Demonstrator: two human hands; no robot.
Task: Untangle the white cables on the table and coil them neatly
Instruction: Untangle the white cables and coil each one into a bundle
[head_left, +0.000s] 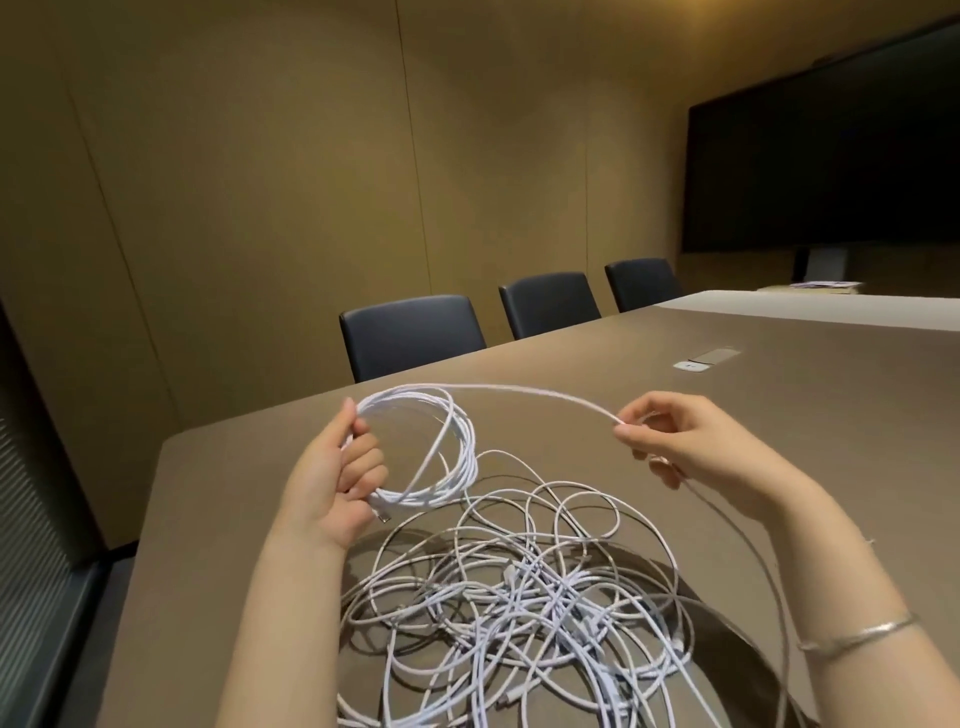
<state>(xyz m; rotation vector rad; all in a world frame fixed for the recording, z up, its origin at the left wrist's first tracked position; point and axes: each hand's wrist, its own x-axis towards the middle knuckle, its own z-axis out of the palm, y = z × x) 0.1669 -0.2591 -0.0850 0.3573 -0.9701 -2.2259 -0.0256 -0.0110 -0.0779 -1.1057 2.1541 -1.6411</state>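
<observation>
- My left hand (340, 470) is up off the table (234, 519), fingers curled round one side of a neat coil (441, 452) of white cable, several loops gathered together, with a plug end poking out just below my palm.
- One strand (524, 391) runs from the top of that coil straight across to my right hand (670, 439), drawn taut in the air between the two.
- My right hand pinches that strand between thumb and fingertips, and the cable carries on past my fingers, dropping down along my right forearm.
- A thin silver bangle (857, 636) sits on my right wrist.
- Below both hands, the tangle of white cables (519, 597) lies on the brown table, loops crossing every which way, close to my edge.
- Far side of the table: three dark chairs (413, 335) in a row, and a big dark screen (826, 156) on the right wall.
</observation>
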